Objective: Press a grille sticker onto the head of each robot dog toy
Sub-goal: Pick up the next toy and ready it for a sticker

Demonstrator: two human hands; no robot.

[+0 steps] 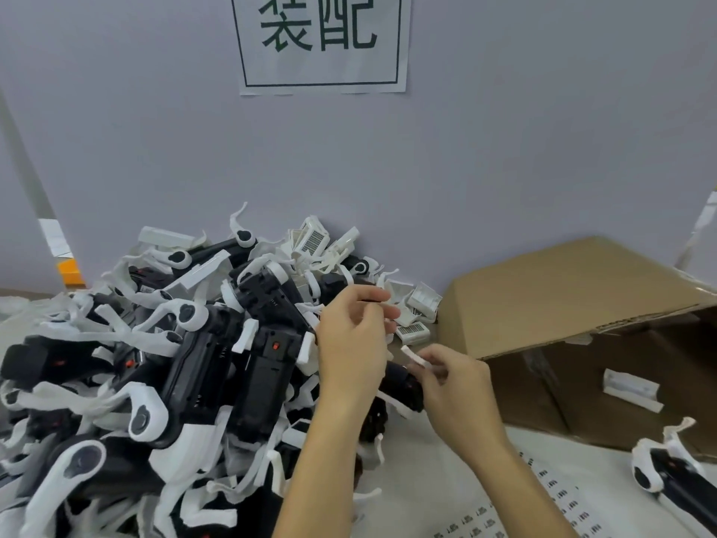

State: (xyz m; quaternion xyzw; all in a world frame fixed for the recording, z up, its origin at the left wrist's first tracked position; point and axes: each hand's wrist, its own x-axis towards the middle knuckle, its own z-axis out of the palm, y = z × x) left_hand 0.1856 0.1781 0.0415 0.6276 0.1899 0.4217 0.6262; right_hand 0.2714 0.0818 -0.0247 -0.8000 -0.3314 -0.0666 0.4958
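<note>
My right hand (454, 386) is curled round a black robot dog toy (401, 384), thumb and fingers closed on its upper end where a white strip-like piece (414, 355) sticks up. The toy's long axis runs from that grip down and to the left, passing under my left wrist, so most of its body is hidden. My left hand (355, 335) hovers just above and to the left of the right one, its fingertips (382, 304) drawn together as if pinching something small; I take that to be a grille sticker, but I cannot make it out. The left hand is the nearer one to the toy's head, which lies just below and to the right of those fingertips.

The toy is hard, glossy black plastic with smooth white curved legs. To my left a tangled heap of toys (174, 363) of the same kind lies against the wall. A few white head pieces with dark grille stickers (413, 332) lie past my left fingers. A brown cardboard box (562, 289) lies open on its side to the right, and a sticker sheet (558, 498) rests on the table near my right forearm.
</note>
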